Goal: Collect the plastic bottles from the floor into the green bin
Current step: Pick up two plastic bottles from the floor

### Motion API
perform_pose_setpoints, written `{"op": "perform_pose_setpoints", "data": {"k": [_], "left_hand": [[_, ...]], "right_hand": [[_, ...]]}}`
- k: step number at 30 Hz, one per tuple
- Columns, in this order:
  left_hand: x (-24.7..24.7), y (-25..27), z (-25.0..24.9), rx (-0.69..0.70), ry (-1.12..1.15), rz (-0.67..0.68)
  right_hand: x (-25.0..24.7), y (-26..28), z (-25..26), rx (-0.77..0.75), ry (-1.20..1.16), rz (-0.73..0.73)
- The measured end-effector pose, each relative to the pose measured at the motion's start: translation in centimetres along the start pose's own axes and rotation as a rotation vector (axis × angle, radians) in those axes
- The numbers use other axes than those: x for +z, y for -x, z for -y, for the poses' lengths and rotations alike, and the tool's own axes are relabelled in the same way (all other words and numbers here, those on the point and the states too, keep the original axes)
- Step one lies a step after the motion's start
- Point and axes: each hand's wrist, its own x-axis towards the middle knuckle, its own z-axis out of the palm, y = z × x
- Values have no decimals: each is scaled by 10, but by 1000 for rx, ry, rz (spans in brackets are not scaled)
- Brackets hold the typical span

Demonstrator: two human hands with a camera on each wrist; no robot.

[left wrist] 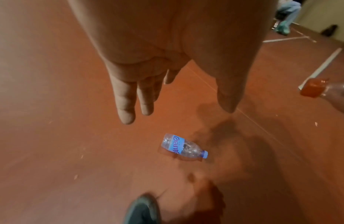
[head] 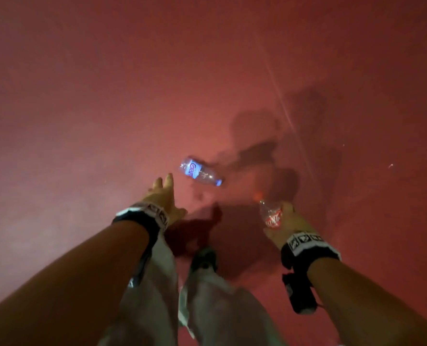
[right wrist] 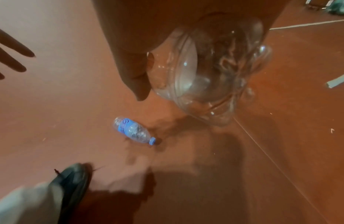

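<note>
You're reaching your left hand (head: pixel 163 196), fingers spread and empty, toward the blue-capped water bottle (head: pixel 200 171) lying on the red floor (head: pixel 82 121) at one o'clock. Your right hand (head: pixel 286 222) is gripping a red-capped bottle (head: pixel 270 213). Next: lowering and closing round it. Green bin isn't showing anywhere.

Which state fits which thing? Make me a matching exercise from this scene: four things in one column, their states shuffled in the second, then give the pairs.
Things:
1. blue-capped bottle
2. red-capped bottle
3. left hand
4. dark shoe

States:
A. fingers straight, reaching, holding nothing
B. lying on its side on the red floor
C. held in the right hand
D. standing on the floor below the arms

Pairs: 1-B, 2-C, 3-A, 4-D
</note>
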Motion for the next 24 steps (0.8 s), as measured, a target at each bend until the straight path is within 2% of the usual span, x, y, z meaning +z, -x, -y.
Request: {"op": "perform_pose_setpoints", "data": {"k": [3,6,11,14,19,21,24], "left_hand": [[-27,-42,-2,59,-181,17],[-36,-76,-13,78,-257,86],[-21,-138,-34,86,-345,153],[-9,-197,-51,107,-415,158],[23,-322,-92,244,-632,72],[45,-357,-96,277,-723,39],[65,-390,-87,294,-816,-41]], "right_hand": [[-3,-36,24,-17,-38,13],[1,-64,38,-8,-90,48],[19,-131,37,54,-145,119],[37,-177,24,81,-138,177],[90,-260,-27,185,-201,256],[117,-286,-47,216,-217,307],[154,-301,-59,216,-306,200]]}}
